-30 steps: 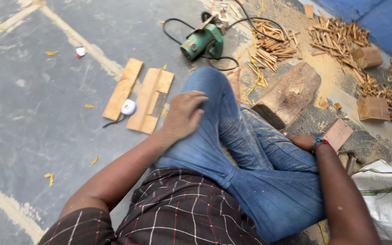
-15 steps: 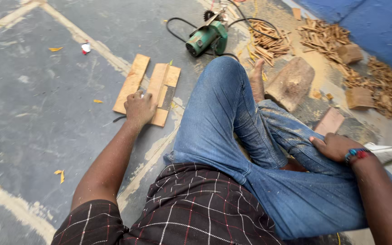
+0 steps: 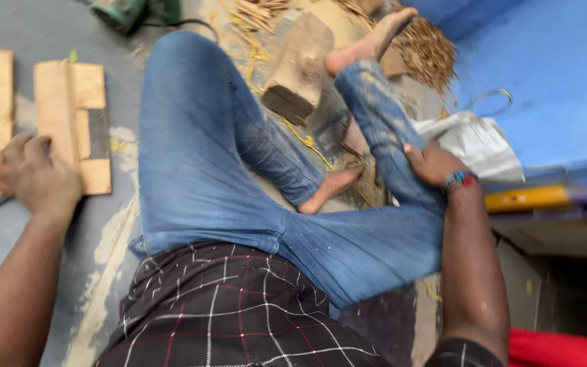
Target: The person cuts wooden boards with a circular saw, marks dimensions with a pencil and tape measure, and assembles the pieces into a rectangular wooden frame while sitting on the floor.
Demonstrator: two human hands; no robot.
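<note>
The left hand (image 3: 32, 178) is curling half-closed over the wooden boards (image 3: 69, 122) lying flat on the floor (image 3: 8, 27), fingers touching the gap between them. The boards are running lengthwise away from the person. The right hand (image 3: 433, 163) is resting, loosely open, on the jeans (image 3: 198, 156), well apart from them.

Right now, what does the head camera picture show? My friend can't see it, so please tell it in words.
A person in blue jeans sits on a grey floor, left hand closed beside flat wooden boards, right hand resting on their lower leg. A wooden block and wood scraps lie beyond the bare feet.
</note>
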